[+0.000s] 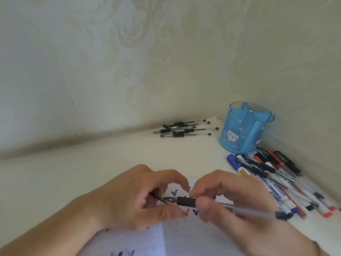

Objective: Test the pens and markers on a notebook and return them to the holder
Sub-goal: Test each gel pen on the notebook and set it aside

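Cream desk: right hand pinches pen; left hand pinches cap (blurred).

Translucent blue plastic, glossy: holder. Clear plastic barrel with black matt rubber grip: pen. White paper, matt, ink-marked: notebook. Smooth matt cream surface: bench. Embossed, textured cream wallpaper: wall.
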Demonstrator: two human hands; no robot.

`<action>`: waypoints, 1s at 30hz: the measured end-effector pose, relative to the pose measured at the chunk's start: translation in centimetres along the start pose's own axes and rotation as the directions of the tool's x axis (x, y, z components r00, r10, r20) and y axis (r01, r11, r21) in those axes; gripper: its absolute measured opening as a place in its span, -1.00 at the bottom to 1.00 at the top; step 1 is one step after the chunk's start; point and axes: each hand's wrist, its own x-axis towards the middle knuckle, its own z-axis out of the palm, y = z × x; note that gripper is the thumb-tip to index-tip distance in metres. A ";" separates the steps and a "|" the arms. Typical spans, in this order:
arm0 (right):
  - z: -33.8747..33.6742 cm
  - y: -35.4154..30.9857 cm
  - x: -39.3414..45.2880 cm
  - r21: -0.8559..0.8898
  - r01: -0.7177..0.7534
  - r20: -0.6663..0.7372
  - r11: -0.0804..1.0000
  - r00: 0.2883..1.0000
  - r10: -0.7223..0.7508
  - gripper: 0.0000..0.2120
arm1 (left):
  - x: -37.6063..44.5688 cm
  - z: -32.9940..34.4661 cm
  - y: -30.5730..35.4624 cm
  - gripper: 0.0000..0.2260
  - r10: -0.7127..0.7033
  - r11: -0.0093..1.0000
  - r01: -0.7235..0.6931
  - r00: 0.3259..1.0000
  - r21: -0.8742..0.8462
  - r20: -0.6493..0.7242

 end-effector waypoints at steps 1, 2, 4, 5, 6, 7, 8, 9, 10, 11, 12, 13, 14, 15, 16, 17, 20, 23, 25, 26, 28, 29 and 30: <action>-0.2 0.0 0.2 0.071 -0.029 0.007 0.997 1.000 0.029 -0.78 | -0.1 -0.1 -0.2 -0.69 -0.038 0.999 0.038 0.999 -0.014 -0.006; -0.4 0.0 0.3 0.144 -0.064 0.008 0.988 0.998 0.063 -0.71 | -0.2 -0.2 -0.5 -0.72 -0.071 0.997 0.071 0.997 -0.023 -0.013; -0.6 0.5 0.8 0.229 -0.146 -0.047 0.962 0.986 0.160 -0.67 | -0.3 -0.5 -1.0 -0.79 -0.125 0.992 0.125 0.991 -0.004 -0.038; -0.5 1.0 0.9 0.229 -0.196 -0.096 0.953 0.970 0.222 -0.69 | -0.3 -0.6 -1.2 -0.81 -0.148 0.989 0.148 0.988 0.013 -0.049; -0.2 1.5 1.1 0.217 -0.255 -0.139 0.942 0.947 0.288 -0.72 | -0.3 -0.7 -1.3 -0.82 -0.167 0.985 0.169 0.985 0.033 -0.052; 0.1 2.0 1.1 0.204 -0.313 -0.163 0.927 0.923 0.348 -0.74 | -0.3 -0.6 -1.4 -0.83 -0.180 0.981 0.183 0.982 0.064 -0.050; 0.3 2.5 1.0 0.190 -0.359 -0.166 0.914 0.906 0.390 -0.76 | -0.3 -0.6 -1.5 -0.83 -0.187 0.976 0.191 0.981 0.109 -0.043; 0.6 2.8 0.9 0.167 -0.389 -0.161 0.906 0.896 0.414 -0.77 | -0.3 -0.5 -1.5 -0.83 -0.191 0.968 0.194 0.981 0.158 -0.034; 0.7 2.9 0.9 0.140 -0.406 -0.158 0.903 0.891 0.425 -0.76 | -0.3 -0.4 -1.5 -0.85 -0.194 0.960 0.194 0.981 0.202 -0.022; 0.8 3.0 0.8 0.112 -0.418 -0.167 0.902 0.887 0.431 -0.73 | -0.3 -0.3 -1.5 -0.86 -0.197 0.953 0.194 0.980 0.234 -0.011; 0.8 3.1 0.8 0.076 -0.430 -0.189 0.900 0.880 0.436 -0.69 | -0.3 -0.3 -1.6 -0.86 -0.200 0.949 0.194 0.980 0.249 -0.003; 0.8 3.1 0.8 0.035 -0.439 -0.215 0.898 0.874 0.436 -0.64 | -0.2 -0.3 -1.6 -0.86 -0.202 0.949 0.195 0.979 0.248 0.001; 0.8 3.1 0.7 0.001 -0.443 -0.234 0.897 0.872 0.431 -0.62 | -0.2 -0.3 -1.6 -0.85 -0.205 0.950 0.199 0.979 0.239 0.002; 0.8 3.1 0.8 -0.026 -0.443 -0.244 0.896 0.872 0.424 -0.62 | -0.2 -0.3 -1.6 -0.85 -0.207 0.952 0.201 0.978 0.232 0.001; 0.9 3.1 0.8 -0.049 -0.441 -0.246 0.896 0.875 0.417 -0.64 | -0.2 -0.3 -1.6 -0.86 -0.206 0.953 0.200 0.979 0.228 0.000; 0.9 3.2 0.8 -0.074 -0.437 -0.242 0.896 0.880 0.409 -0.66 | -0.1 -0.3 -1.6 -0.85 -0.202 0.954 0.197 0.979 0.227 -0.002; 0.9 3.4 0.8 -0.142 -0.417 -0.233 0.897 0.895 0.380 -0.68 | -0.1 -0.3 -1.5 -0.84 -0.195 0.958 0.193 0.981 0.213 -0.010; 0.8 3.4 0.7 -0.212 -0.386 -0.206 0.898 0.916 0.345 -0.67 | 0.0 -0.3 -1.5 -0.84 -0.197 0.957 0.195 0.980 0.217 -0.012; 0.8 3.4 0.7 -0.261 -0.371 -0.195 0.891 0.924 0.328 -0.66 | 0.0 -0.2 -1.6 -0.84 -0.198 0.955 0.196 0.980 0.222 -0.013; 0.7 3.5 0.7 -0.266 -0.371 -0.193 0.890 0.925 0.328 -0.66 | 0.0 -0.2 -1.6 -0.84 -0.197 0.955 0.195 0.980 0.225 -0.013; 0.7 3.7 0.8 -0.257 -0.385 -0.194 0.886 0.919 0.343 -0.66 | 0.1 -0.2 -1.5 -0.85 -0.197 0.954 0.194 0.980 0.230 -0.012; 0.7 3.8 0.8 -0.255 -0.390 -0.193 0.885 0.917 0.348 -0.65 | 0.1 -0.2 -1.5 -0.85 -0.197 0.954 0.194 0.980 0.230 -0.011; 0.7 3.8 0.8 -0.254 -0.387 -0.191 0.886 0.919 0.346 -0.65 | 0.1 -0.2 -1.5 -0.85 -0.197 0.954 0.193 0.980 0.231 -0.009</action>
